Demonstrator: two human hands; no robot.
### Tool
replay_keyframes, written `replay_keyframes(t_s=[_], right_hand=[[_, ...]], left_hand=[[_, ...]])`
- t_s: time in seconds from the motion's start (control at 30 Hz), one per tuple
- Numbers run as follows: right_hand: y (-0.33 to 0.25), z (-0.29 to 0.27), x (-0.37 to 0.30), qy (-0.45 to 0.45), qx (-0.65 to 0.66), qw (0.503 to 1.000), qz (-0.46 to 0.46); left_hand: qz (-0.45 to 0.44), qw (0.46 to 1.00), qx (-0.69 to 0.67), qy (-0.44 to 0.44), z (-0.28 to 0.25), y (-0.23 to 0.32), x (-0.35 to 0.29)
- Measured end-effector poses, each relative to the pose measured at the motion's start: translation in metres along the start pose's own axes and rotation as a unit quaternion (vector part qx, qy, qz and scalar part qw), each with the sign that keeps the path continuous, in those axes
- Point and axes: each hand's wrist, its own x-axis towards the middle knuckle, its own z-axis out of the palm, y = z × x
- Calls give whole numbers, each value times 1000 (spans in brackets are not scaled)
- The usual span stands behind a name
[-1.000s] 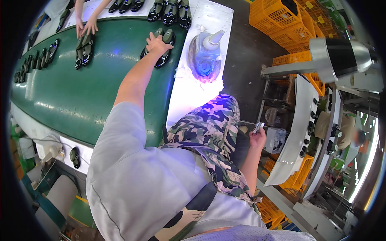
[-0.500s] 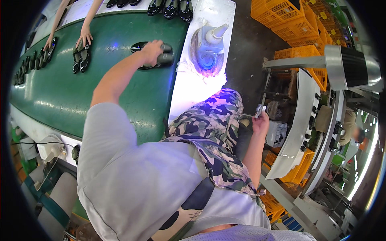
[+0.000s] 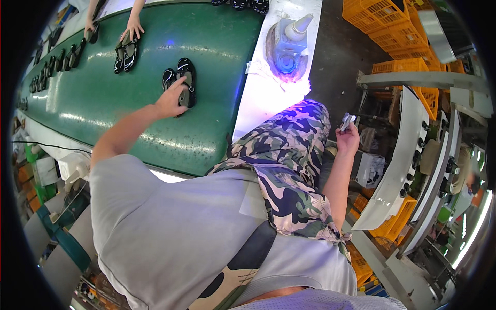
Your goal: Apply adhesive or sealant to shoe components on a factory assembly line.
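Note:
On the green belt (image 3: 150,139), a pair of glossy black strap shoes (image 3: 187,72) stands with toes pointing away from me. My left hand (image 3: 169,102) grips the pair near the heels, index finger and thumb reaching over the right shoe; the other fingers are partly hidden. Off to the right, beyond my camouflage-covered lap, my right hand (image 3: 349,138) pinches a small silvery object (image 3: 347,122), too small to name.
Another person's hand (image 3: 133,27) touches a second pair of black shoes (image 3: 125,54) farther up the belt. A squeeze bottle with a pale nozzle (image 3: 292,44) stands on the white ledge. Yellow crates (image 3: 374,20) are stacked at the far right.
My left hand has come left and nearer with the shoes, which have turned from lying crosswise to toes away from me. The right hand still has the silvery object.

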Motion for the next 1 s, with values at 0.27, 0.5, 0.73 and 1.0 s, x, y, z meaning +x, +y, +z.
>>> replay_keyframes(t_s=[0.27, 0.5, 0.73, 1.0], right_hand=[[-5, 32, -10, 42, 24, 999, -12], [3, 30, -8, 18, 24, 999, -25], [-5, 49, -11, 8, 28, 999, -37], [-22, 70, -22, 8, 49, 998, -25]], left_hand=[[-498, 859, -26, 113, 24, -17, 85], [-270, 945, 177, 48, 80, 27, 77], [-311, 902, 164, -251, 52, 76, 98], [-375, 820, -403, -155, 52, 43, 102]])
